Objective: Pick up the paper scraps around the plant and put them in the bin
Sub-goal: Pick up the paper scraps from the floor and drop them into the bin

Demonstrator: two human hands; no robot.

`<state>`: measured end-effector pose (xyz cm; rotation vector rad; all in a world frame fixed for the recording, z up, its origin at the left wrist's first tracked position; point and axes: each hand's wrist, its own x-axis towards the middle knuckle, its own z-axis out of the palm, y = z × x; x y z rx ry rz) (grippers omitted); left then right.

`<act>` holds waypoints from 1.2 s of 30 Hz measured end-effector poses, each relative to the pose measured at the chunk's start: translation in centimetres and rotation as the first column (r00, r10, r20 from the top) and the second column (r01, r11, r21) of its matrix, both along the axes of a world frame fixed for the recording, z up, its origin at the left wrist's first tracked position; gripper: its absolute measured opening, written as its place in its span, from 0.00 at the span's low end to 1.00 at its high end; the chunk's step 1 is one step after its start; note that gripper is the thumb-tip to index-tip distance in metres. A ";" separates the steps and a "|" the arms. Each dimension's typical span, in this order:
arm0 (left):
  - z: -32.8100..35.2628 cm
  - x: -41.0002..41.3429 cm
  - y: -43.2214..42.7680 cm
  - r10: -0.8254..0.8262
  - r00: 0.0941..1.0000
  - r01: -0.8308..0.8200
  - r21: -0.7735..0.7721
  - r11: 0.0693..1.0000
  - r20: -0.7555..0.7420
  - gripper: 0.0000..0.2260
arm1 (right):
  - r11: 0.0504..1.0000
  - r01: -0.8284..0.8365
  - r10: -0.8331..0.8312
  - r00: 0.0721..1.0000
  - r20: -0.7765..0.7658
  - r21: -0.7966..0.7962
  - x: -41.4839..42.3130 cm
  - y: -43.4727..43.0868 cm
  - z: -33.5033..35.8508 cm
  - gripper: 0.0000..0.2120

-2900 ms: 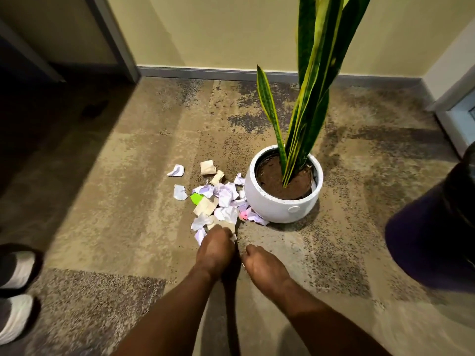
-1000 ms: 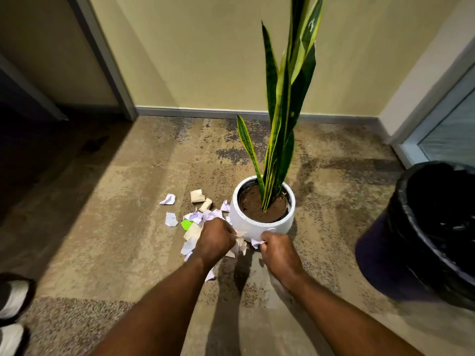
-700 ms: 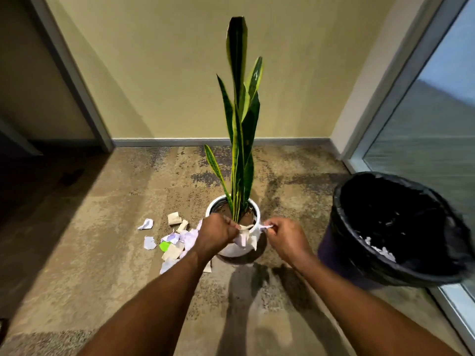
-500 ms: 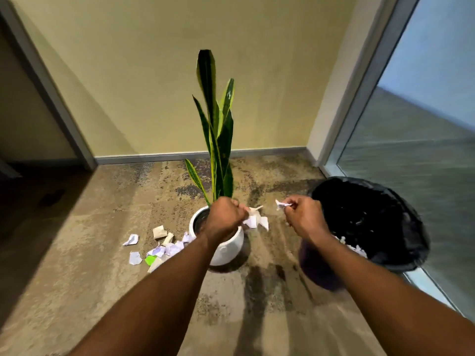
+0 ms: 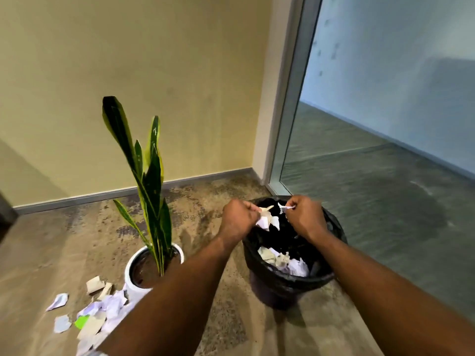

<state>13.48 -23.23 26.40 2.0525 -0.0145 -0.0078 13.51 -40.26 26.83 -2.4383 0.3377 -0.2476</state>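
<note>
Paper scraps (image 5: 267, 220) are squeezed in my left fingers (image 5: 250, 214), and my right fingers (image 5: 293, 210) pinch one more. The bin (image 5: 282, 280) sits right under both, so letting go should drop them in.

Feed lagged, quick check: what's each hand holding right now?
Left hand: closed on a bunch of paper scraps over the bin.
Right hand: pinching one small white scrap.
</note>
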 end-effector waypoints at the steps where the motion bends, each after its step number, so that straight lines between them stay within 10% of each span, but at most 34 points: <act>1: -0.2 0.2 -1.0 -0.010 1.000 0.010 0.014 1.000 0.002 0.06 | 1.000 0.026 -0.026 1.000 -0.013 -0.003 -0.1 -0.8 0.0 0.06; 22: -4.6 2.4 -6.8 -0.060 0.997 0.058 0.053 0.997 0.042 0.02 | 0.994 0.009 -0.008 1.000 0.012 -0.112 0.7 -4.4 -2.7 0.03; 36: -5.6 0.8 -1.4 -0.045 0.989 0.026 0.134 0.991 0.141 0.16 | 0.947 -0.292 0.307 0.945 0.108 -0.134 1.3 3.5 -4.9 0.18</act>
